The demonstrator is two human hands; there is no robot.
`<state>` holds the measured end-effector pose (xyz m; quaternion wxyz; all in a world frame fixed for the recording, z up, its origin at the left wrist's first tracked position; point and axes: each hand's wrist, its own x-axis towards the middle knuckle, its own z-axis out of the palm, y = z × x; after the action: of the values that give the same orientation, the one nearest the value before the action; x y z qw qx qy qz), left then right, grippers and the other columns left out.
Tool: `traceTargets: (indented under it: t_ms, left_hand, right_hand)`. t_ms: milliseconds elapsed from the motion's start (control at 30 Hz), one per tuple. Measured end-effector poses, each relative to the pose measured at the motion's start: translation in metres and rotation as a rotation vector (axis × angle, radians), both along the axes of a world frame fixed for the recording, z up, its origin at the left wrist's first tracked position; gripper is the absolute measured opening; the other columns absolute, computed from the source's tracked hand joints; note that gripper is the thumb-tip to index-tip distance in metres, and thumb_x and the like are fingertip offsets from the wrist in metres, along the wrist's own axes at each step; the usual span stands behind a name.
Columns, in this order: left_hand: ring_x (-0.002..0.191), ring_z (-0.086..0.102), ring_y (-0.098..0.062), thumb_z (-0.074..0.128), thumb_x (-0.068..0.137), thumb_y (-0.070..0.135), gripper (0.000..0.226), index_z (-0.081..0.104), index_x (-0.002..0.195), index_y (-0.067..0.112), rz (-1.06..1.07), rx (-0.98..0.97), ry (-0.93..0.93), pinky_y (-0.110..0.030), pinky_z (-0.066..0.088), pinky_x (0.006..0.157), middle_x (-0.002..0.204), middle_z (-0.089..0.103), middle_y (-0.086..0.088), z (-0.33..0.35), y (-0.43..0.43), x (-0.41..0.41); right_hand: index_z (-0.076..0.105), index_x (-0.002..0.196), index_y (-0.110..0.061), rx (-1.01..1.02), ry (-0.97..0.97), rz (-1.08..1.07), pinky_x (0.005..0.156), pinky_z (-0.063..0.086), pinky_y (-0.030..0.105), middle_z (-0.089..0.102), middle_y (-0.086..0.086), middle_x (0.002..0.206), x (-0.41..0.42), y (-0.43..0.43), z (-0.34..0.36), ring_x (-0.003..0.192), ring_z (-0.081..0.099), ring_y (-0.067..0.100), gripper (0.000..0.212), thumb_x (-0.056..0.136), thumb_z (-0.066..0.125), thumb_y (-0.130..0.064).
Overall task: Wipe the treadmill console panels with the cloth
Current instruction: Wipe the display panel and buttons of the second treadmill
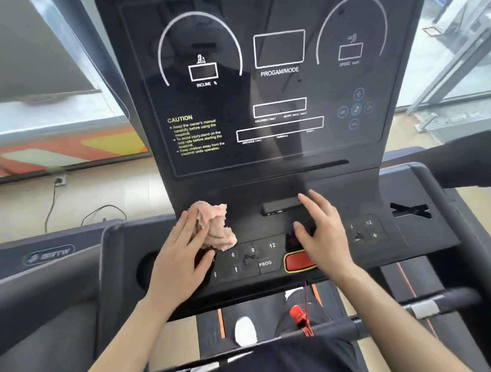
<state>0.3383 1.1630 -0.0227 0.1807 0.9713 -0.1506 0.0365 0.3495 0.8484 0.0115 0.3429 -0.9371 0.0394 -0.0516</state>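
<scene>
The black treadmill console fills the view: an upright display panel [273,86] with white markings, and below it a sloped button panel [256,258] with number keys, a PROG key and a red stop button [298,261]. A crumpled pink cloth [216,225] lies on the left part of the button panel. My left hand [182,256] rests flat against the cloth's left side, fingers over its edge. My right hand [322,233] lies on the panel's middle, fingers spread, holding nothing, partly covering the stop button.
A red safety clip [298,315] hangs on a cord below the stop button, over the front handlebar [385,317]. Side handrails [464,204] run along the right. Another treadmill [50,253] stands at the left, with cables and a wall socket [60,181] behind it.
</scene>
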Motion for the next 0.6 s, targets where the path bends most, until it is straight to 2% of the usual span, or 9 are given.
traceTargets:
  t_ms: [100,200,267,333,400,467,600]
  left_hand:
    - [0.151,0.036,-0.017,0.077,0.091,0.020,0.063,0.054,0.150,0.024,0.031,-0.190,0.047,-0.036,0.041,0.114,0.167,0.034,0.005,0.008,0.003,-0.008]
    - [0.140,0.049,-0.022,0.077,0.087,0.006,0.056,0.064,0.140,0.018,0.159,-0.332,-0.014,-0.039,0.041,0.116,0.154,0.052,0.000,0.011,0.010,-0.016]
    - [0.124,0.057,-0.019,0.070,0.088,0.010,0.041,0.070,0.129,0.016,0.279,-0.383,-0.080,-0.043,0.049,0.108,0.135,0.063,0.002,0.009,0.013,-0.024]
    - [0.110,0.062,-0.017,0.063,0.087,0.015,0.033,0.072,0.119,0.016,0.377,-0.414,-0.092,-0.046,0.055,0.096,0.118,0.064,0.005,0.005,0.011,-0.034]
    - [0.102,0.063,-0.017,0.061,0.088,0.019,0.028,0.072,0.113,0.015,0.417,-0.437,-0.062,-0.046,0.058,0.088,0.112,0.062,0.007,-0.002,0.005,-0.045]
    - [0.103,0.064,-0.017,0.059,0.089,0.025,0.026,0.073,0.109,0.015,0.412,-0.436,-0.026,-0.043,0.058,0.088,0.112,0.063,0.006,-0.008,-0.003,-0.056]
    - [0.110,0.062,-0.020,0.058,0.086,0.036,0.035,0.074,0.107,0.013,0.453,-0.391,-0.009,-0.029,0.047,0.096,0.118,0.065,0.001,-0.010,-0.020,-0.067]
  right_hand:
    - [0.061,0.137,-0.018,-0.037,-0.083,0.231,0.112,0.043,0.039,0.049,0.003,0.152,-0.012,0.042,-0.007,0.135,0.047,0.025,0.050,0.089,0.071,-0.013]
    - [0.056,0.141,-0.021,-0.082,-0.094,0.517,0.112,0.045,0.047,0.043,0.004,0.157,-0.017,0.082,-0.010,0.143,0.040,0.027,0.048,0.093,0.061,-0.021]
    - [0.047,0.149,-0.025,-0.183,-0.072,0.698,0.122,0.032,0.045,0.029,0.000,0.165,-0.015,0.105,-0.013,0.154,0.024,0.026,0.051,0.098,0.053,-0.033]
    - [0.042,0.153,-0.027,-0.325,-0.061,0.818,0.126,0.020,0.047,0.020,-0.001,0.169,-0.008,0.122,-0.021,0.157,0.015,0.027,0.054,0.102,0.043,-0.045]
    - [0.040,0.154,-0.031,-0.487,-0.059,0.859,0.126,0.018,0.053,0.024,-0.002,0.168,0.001,0.129,-0.028,0.156,0.019,0.027,0.055,0.104,0.033,-0.052]
    - [0.037,0.155,-0.034,-0.608,-0.054,0.839,0.126,0.014,0.055,0.025,-0.005,0.168,0.009,0.124,-0.029,0.156,0.020,0.025,0.055,0.106,0.027,-0.055]
    - [0.040,0.154,-0.032,-0.654,-0.036,0.708,0.127,0.007,0.053,0.027,-0.004,0.167,0.011,0.093,-0.020,0.156,0.020,0.027,0.056,0.105,0.025,-0.056]
